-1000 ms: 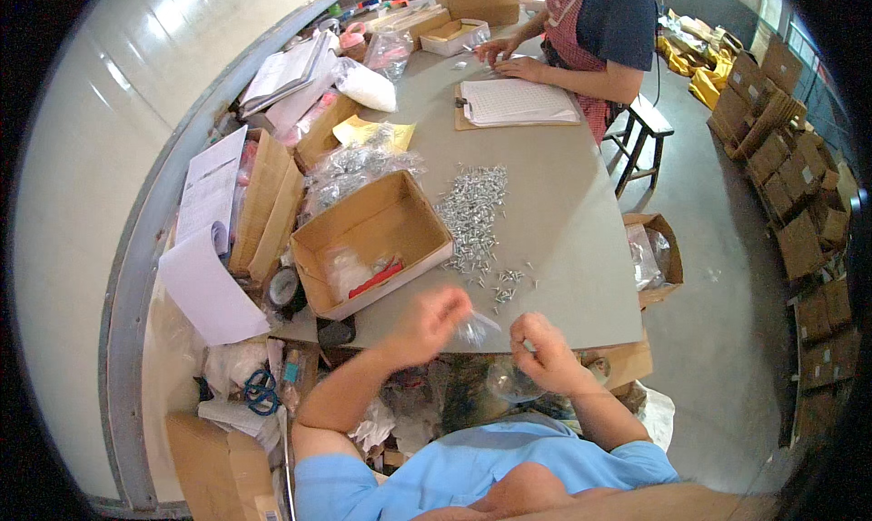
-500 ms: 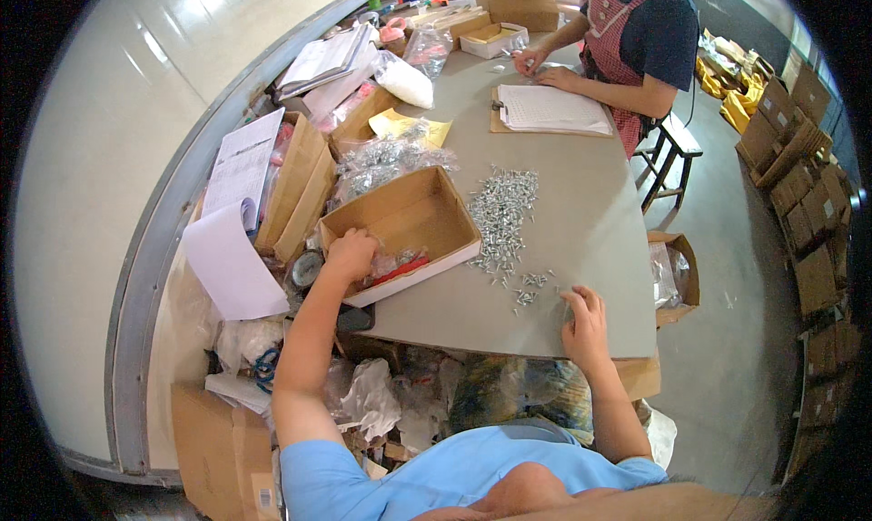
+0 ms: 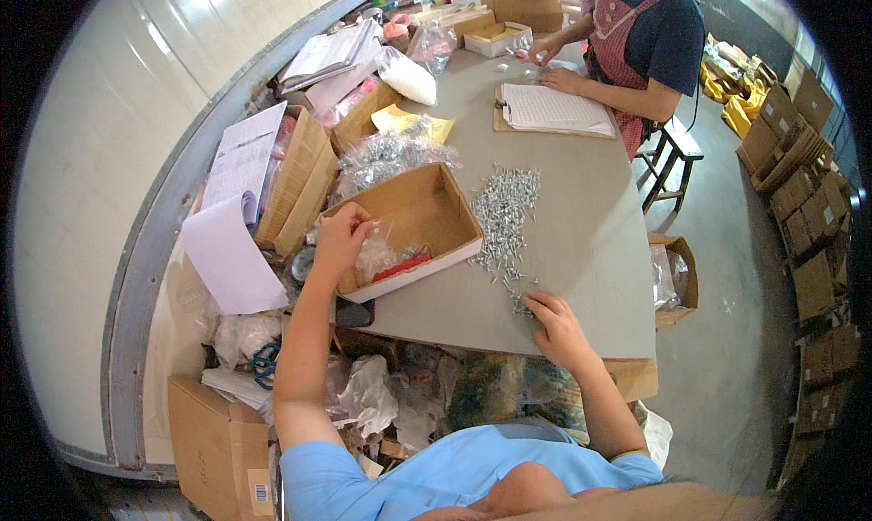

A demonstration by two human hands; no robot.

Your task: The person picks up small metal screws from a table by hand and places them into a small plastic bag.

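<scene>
My left hand [image 3: 341, 239] is over the left end of a shallow cardboard box [image 3: 436, 192], its fingers bent and drawn together; whatever they may pinch is too small to make out. Clear plastic bags [image 3: 374, 253] and a red strip [image 3: 402, 266] lie inside the box beneath it. On the grey table, a pile of small silver screws [image 3: 504, 214] spreads beside the box's right side. My right hand [image 3: 558, 328] rests at the pile's near end, fingers stretched and slightly apart, with the fingertips touching a few screws.
Across the table a person in a checked apron [image 3: 627, 39] handles small items beside a clipboard [image 3: 556, 109]. Filled plastic bags [image 3: 386, 162], open cartons [image 3: 307, 180] and papers [image 3: 238, 158] crowd the left side. A stool [image 3: 677, 148] and a carton [image 3: 677, 312] stand at right.
My right hand has moved left, from bare tabletop to the near screws. My left hand has risen slightly toward the box's left rim, uncovering more of the clear bags.
</scene>
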